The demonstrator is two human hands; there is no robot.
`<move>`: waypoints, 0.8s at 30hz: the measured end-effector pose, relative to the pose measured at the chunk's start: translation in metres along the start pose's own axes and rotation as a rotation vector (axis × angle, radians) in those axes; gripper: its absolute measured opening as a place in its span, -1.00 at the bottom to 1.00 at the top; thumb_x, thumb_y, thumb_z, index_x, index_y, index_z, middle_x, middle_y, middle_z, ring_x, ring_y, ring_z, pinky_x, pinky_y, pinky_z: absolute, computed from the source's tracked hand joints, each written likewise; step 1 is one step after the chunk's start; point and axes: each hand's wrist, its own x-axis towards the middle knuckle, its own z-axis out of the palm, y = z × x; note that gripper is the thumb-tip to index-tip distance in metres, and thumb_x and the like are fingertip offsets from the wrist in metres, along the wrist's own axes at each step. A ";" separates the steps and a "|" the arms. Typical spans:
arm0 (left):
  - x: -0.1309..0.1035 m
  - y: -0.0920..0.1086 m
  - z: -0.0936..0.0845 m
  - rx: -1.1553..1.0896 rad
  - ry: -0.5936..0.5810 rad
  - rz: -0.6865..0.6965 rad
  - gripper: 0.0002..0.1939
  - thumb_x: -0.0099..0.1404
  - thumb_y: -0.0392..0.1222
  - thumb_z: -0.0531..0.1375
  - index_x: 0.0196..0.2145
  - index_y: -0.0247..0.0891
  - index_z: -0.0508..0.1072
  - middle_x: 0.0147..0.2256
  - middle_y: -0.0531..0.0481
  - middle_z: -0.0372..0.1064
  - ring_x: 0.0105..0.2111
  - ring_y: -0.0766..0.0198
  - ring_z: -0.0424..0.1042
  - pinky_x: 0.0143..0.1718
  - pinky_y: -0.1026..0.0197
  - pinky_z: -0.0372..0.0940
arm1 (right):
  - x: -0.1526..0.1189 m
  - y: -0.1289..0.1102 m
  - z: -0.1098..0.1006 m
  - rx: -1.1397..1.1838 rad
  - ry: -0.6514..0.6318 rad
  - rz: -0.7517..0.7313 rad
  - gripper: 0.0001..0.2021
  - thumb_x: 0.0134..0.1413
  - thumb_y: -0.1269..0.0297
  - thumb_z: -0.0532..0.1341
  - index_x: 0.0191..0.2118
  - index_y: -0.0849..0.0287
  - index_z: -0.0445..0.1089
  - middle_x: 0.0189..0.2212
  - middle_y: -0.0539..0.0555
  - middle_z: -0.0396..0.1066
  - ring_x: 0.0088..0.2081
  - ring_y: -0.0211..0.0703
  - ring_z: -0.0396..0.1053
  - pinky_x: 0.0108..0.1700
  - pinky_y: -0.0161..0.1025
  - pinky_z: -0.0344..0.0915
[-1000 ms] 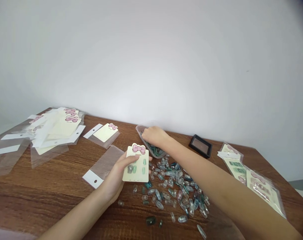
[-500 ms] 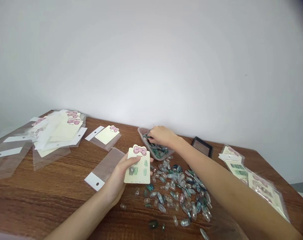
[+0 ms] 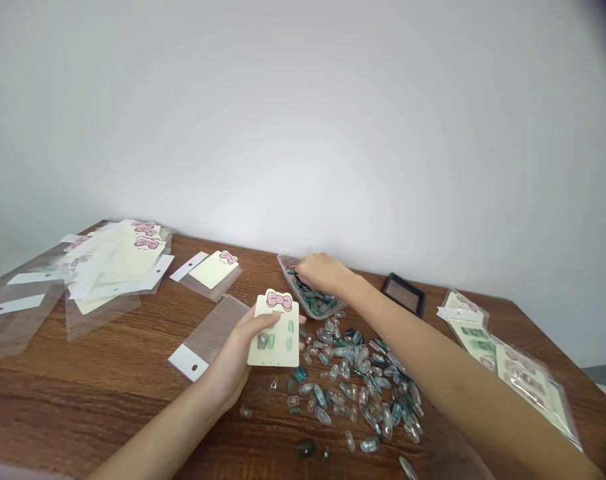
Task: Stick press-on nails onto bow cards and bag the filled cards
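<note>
My left hand (image 3: 240,353) holds a cream display card (image 3: 283,357) with a pink bow at its top, thumb across its front. Several green press-on nails (image 3: 271,341) sit on the card, one of them darker grey-green. My right hand (image 3: 323,272) reaches into a clear plastic tub (image 3: 289,280) of teal and green press-on nails (image 3: 323,307). Its fingers are curled down among them, and what they pinch, if anything, is hidden. Below the tub, a loose spread of clear, bluish and green press-on nails (image 3: 343,393) covers the wooden table (image 3: 107,373).
A pile of bow cards and clear bags (image 3: 127,263) lies at the left. Near it are a bagged bow card (image 3: 213,270) and a flat clear bag (image 3: 210,337). A black-framed tray (image 3: 404,295) and packed cards (image 3: 520,373) lie at the right, before a white wall.
Hardly anything differs. My right hand stays in the tub with only a slight shift of its fingers, and my left hand keeps the card almost in place.
</note>
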 end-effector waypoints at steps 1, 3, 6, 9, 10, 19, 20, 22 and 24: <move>0.000 0.001 0.001 -0.001 0.005 -0.005 -0.51 0.29 -0.13 0.22 0.14 -0.32 0.33 0.00 -0.27 0.53 -0.19 -0.10 0.60 -0.24 0.00 0.46 | -0.002 0.000 -0.001 0.024 0.002 0.005 -0.68 0.29 0.18 0.22 0.07 0.22 0.36 0.01 0.16 0.40 -0.06 -0.05 0.44 -0.05 -0.01 0.44; -0.001 0.002 0.002 -0.006 0.014 -0.018 -0.53 0.29 -0.14 0.21 0.12 -0.33 0.35 -0.01 -0.27 0.54 -0.21 -0.09 0.60 -0.24 0.00 0.47 | -0.007 0.002 -0.005 0.070 0.020 0.002 -0.78 0.32 0.23 0.18 -0.05 0.24 0.45 -0.10 0.16 0.48 -0.13 -0.07 0.47 -0.10 -0.09 0.43; -0.002 0.004 0.003 -0.015 0.011 -0.018 -0.57 0.29 -0.16 0.20 0.08 -0.35 0.38 -0.04 -0.28 0.55 -0.22 -0.09 0.61 -0.24 0.01 0.47 | -0.019 0.005 -0.012 0.154 0.111 0.014 -0.76 0.34 0.30 0.11 -0.13 0.18 0.54 -0.19 0.15 0.56 -0.17 -0.10 0.50 -0.16 -0.21 0.36; -0.002 0.004 0.003 -0.028 0.004 0.000 -0.56 0.28 -0.16 0.21 0.09 -0.35 0.38 -0.05 -0.28 0.56 -0.23 -0.09 0.61 -0.24 0.02 0.47 | -0.037 0.007 -0.022 0.243 0.214 0.053 -0.73 0.35 0.29 0.09 -0.02 0.11 0.52 -0.13 0.11 0.58 -0.16 -0.15 0.50 -0.15 -0.26 0.34; -0.001 0.004 0.003 -0.032 0.009 0.000 -0.56 0.28 -0.16 0.21 0.09 -0.36 0.38 -0.05 -0.28 0.56 -0.23 -0.09 0.61 -0.25 0.02 0.47 | -0.045 0.006 -0.025 0.272 0.241 0.064 -0.72 0.36 0.29 0.08 -0.01 0.10 0.52 -0.13 0.09 0.58 -0.18 -0.18 0.50 -0.16 -0.27 0.34; 0.000 0.004 0.003 -0.055 0.031 0.028 -0.58 0.26 -0.21 0.21 0.06 -0.38 0.40 -0.11 -0.24 0.59 -0.29 -0.04 0.62 -0.28 0.05 0.48 | -0.139 -0.057 -0.014 0.725 0.367 0.067 -0.81 0.30 0.19 0.19 -0.10 -0.02 0.55 -0.28 -0.05 0.58 -0.35 -0.29 0.47 -0.25 -0.30 0.37; 0.000 0.004 0.003 -0.052 0.034 0.034 -0.59 0.26 -0.22 0.21 0.06 -0.38 0.41 -0.12 -0.23 0.60 -0.30 -0.03 0.62 -0.29 0.06 0.48 | -0.144 -0.065 -0.008 0.715 0.353 0.040 -0.82 0.30 0.22 0.19 -0.12 0.00 0.55 -0.31 -0.04 0.57 -0.35 -0.28 0.47 -0.26 -0.30 0.36; -0.001 0.003 0.004 -0.044 0.032 0.043 -0.63 0.26 -0.22 0.21 0.01 -0.39 0.45 -0.13 -0.23 0.60 -0.31 -0.01 0.62 -0.30 0.07 0.48 | -0.151 -0.078 0.005 0.655 0.341 0.021 -0.84 0.30 0.25 0.19 -0.17 0.06 0.54 -0.34 -0.02 0.55 -0.35 -0.24 0.47 -0.28 -0.29 0.34; -0.001 0.003 0.004 -0.034 0.025 0.041 -0.67 0.25 -0.22 0.22 -0.05 -0.41 0.49 -0.15 -0.22 0.61 -0.31 -0.01 0.62 -0.29 0.08 0.48 | -0.153 -0.086 0.016 0.579 0.334 0.015 -0.84 0.30 0.24 0.18 -0.21 0.10 0.52 -0.38 -0.02 0.52 -0.39 -0.24 0.46 -0.36 -0.29 0.28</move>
